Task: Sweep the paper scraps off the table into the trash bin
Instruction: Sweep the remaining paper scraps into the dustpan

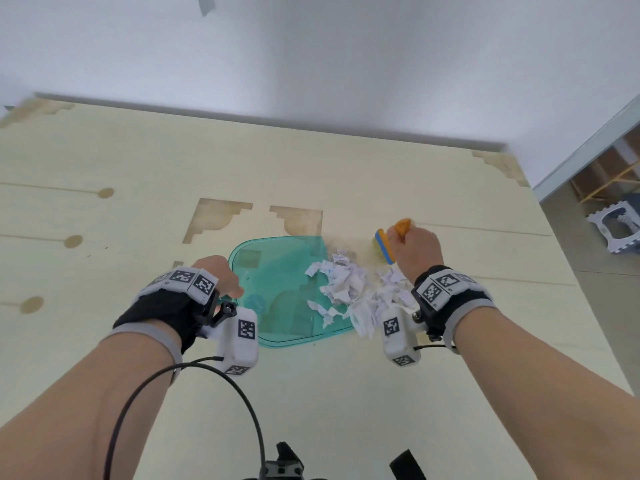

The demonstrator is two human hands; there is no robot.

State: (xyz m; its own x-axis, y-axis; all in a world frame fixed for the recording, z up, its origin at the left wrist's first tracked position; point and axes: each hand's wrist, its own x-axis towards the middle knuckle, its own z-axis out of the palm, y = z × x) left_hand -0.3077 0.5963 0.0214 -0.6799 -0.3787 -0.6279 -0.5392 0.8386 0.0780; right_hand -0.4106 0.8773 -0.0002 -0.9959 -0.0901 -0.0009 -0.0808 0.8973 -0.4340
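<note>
A clear teal dustpan (277, 271) lies flat on the pale table (346, 393). My left hand (216, 277) grips its left edge or handle. White paper scraps (349, 289) form a heap over the dustpan's right rim, part inside the pan and part on the table beside it. My right hand (415, 252) holds the orange handle of a small brush (386, 245) with a blue and yellow head, bristles down just right of and behind the heap. No trash bin is in view.
The table has brown cut-out patterns (221, 216) behind the dustpan and round marks at the left. Its right edge drops to a grey floor where a white step stool (616, 226) stands. A black cable (194, 368) hangs from my left wrist.
</note>
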